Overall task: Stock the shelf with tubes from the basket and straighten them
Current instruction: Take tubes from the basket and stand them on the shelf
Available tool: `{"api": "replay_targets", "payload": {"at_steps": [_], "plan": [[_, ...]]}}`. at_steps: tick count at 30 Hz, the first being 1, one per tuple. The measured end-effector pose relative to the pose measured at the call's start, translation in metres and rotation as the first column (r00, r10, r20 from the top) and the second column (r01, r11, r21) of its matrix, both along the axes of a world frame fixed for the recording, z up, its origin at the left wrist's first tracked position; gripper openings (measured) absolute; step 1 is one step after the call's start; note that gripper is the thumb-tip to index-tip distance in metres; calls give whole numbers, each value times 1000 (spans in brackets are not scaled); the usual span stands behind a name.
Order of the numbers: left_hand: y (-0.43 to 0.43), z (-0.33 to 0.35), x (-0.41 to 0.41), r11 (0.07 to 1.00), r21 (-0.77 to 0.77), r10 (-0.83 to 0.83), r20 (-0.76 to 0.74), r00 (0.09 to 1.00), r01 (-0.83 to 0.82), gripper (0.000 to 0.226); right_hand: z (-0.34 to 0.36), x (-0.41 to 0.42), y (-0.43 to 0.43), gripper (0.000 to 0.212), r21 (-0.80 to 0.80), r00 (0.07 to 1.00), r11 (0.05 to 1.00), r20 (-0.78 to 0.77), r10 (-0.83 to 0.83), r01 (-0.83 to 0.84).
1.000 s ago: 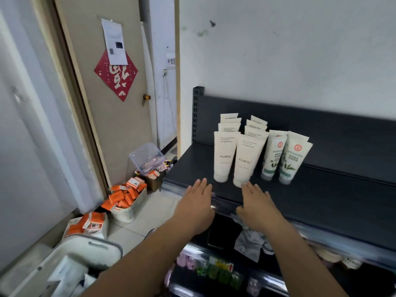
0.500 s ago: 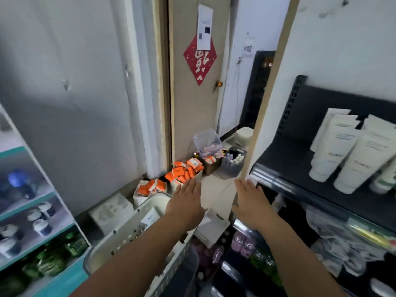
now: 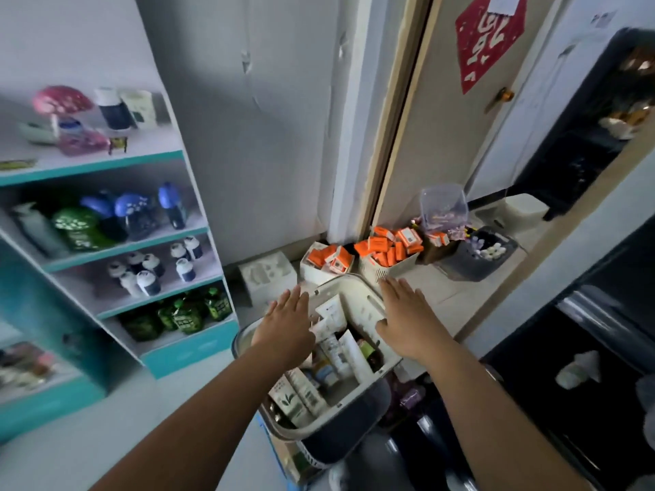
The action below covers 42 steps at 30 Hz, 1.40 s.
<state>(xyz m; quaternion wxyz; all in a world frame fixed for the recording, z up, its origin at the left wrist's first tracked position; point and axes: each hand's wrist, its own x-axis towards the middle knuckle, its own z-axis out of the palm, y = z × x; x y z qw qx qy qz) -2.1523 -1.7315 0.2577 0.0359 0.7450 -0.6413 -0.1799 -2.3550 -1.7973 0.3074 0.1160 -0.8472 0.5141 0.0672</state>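
Cream plastic basket point(image 3: 358, 310), loaded with white tubes point(image 3: 349, 352) lying jumbled inside, sits low beneath a person's two outstretched arms. The left hand point(image 3: 287, 324) hovers flat over the basket's left rim, fingers straight and together, gripping nothing. The right hand point(image 3: 407, 317) spreads flat over the right rim, thumb apart, likewise empty. Orange boxes point(image 3: 386, 248) fill small bins by the door behind. A teal shelf unit point(image 3: 184, 352) of bottles stands left, with dark shelving point(image 3: 602, 402) to the right.
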Motion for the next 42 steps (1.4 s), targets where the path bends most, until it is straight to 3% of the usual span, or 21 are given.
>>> {"api": "replay_targets", "payload": {"at_steps": [8,16,22,26,31,34,36,38,41,42], "plan": [[4,-43,29,970,101,232,-121,965,-220,69,-63,37,-40,75,113,981,976,-39,192,-186],[4,-101,19,875,325,440,-225,869,-359,71,-150,47,-50,77,417,959,882,-72,273,-220],[4,-137,9,753,442,599,-154,786,-487,60,-203,71,-37,52,654,960,740,-71,270,-160],[-4,-144,8,664,493,701,-149,698,-561,52,-231,90,-18,35,698,943,701,-114,312,-148],[-7,-165,-1,413,612,884,-93,458,-674,50,-252,108,-1,34,674,989,736,-65,136,-57],[-12,-178,-4,339,627,927,-98,361,-701,76,-260,113,-2,30,690,997,723,-46,61,-12],[-12,-184,-9,326,602,939,-114,325,-729,81,-258,113,-5,33,724,1000,690,-8,29,-15],[-9,-184,-14,342,532,939,-153,309,-775,74,-257,108,-9,36,767,1000,642,24,-15,-9],[-7,-180,-16,273,605,962,-187,200,-748,51,-253,97,-18,29,824,995,565,8,-96,48],[-6,-180,-15,290,616,957,-210,202,-732,45,-251,93,-22,27,841,992,537,-1,-127,70]]}}
